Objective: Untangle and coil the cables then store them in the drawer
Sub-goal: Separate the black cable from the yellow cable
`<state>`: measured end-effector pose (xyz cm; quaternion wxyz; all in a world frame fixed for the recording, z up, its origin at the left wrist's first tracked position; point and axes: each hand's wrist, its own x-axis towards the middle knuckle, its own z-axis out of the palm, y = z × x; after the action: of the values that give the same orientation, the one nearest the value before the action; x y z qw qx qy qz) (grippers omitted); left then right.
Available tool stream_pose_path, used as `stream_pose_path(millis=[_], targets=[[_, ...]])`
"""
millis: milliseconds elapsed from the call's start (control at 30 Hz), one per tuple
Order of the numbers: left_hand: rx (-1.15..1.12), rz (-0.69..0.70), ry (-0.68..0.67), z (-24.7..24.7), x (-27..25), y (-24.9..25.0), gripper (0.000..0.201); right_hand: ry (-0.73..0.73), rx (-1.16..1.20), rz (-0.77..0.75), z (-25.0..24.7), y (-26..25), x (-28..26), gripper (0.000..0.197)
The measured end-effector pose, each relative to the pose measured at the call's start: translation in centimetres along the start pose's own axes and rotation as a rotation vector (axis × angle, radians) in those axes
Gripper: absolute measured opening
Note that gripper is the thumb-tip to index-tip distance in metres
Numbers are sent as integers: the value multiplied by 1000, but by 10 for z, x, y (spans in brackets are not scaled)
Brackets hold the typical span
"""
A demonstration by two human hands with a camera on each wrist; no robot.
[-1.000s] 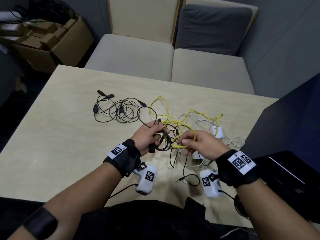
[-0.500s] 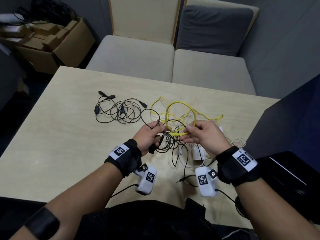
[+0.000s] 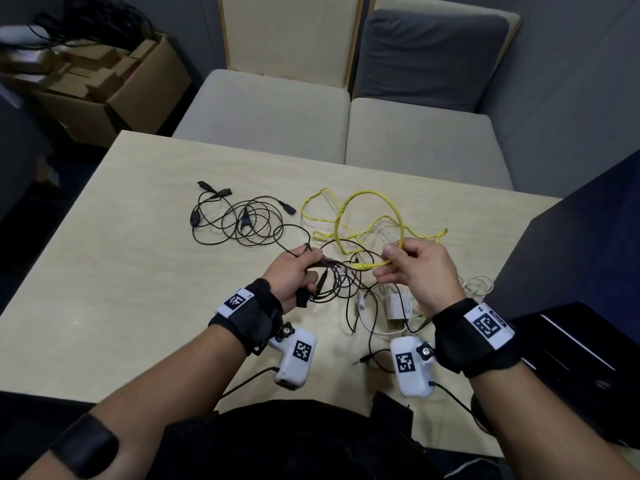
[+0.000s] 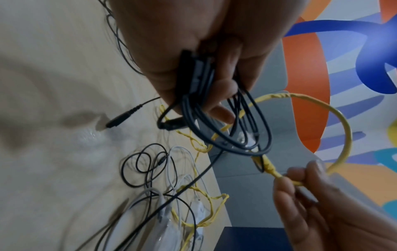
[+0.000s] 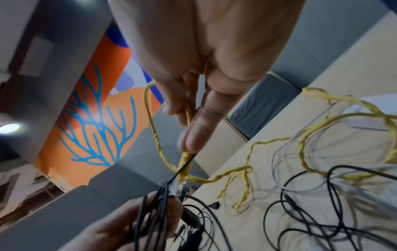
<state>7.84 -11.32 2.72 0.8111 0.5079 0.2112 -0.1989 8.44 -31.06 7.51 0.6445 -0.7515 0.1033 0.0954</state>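
My left hand (image 3: 298,268) grips a bundle of thin black cable (image 3: 337,278) (image 4: 234,129) above the table. My right hand (image 3: 412,268) pinches the end of a yellow cable (image 3: 372,199) (image 4: 341,125) (image 5: 154,135), which stands up in a loop between the hands. The yellow cable's plug end (image 5: 182,171) crosses a black strand next to the left hand's bundle. More yellow cable (image 3: 322,216) lies twisted on the table behind. A white cable with an adapter (image 3: 398,306) lies under the right hand.
A separate loose coil of black cable (image 3: 242,220) lies on the light wooden table (image 3: 104,271) at the left. A dark cabinet (image 3: 588,271) stands at the right edge. Two cushioned seats (image 3: 277,112) are behind the table, and a cardboard box (image 3: 104,88) at the far left.
My right hand has lifted and moved right with the yellow cable, opening it into a tall loop. The left hand stays where it was, holding the black bundle.
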Motion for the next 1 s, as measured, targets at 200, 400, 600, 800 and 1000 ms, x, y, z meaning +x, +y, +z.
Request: stream_pose_path(millis=[200, 400, 600, 800, 1000], targets=[[160, -56, -96, 0, 0, -4, 21, 53, -330, -363, 8, 13, -1, 14], [321, 30, -14, -2, 4, -7, 18, 14, -593, -575, 9, 18, -2, 23], [341, 170, -31, 2, 4, -5, 15, -247, -904, -462, 7, 20, 5, 25], [271, 166, -2, -6, 3, -5, 15, -342, -1070, -416, 5, 20, 10, 17], [267, 172, -28, -4, -1, 2, 15, -402, -948, -485, -3, 17, 4, 8]])
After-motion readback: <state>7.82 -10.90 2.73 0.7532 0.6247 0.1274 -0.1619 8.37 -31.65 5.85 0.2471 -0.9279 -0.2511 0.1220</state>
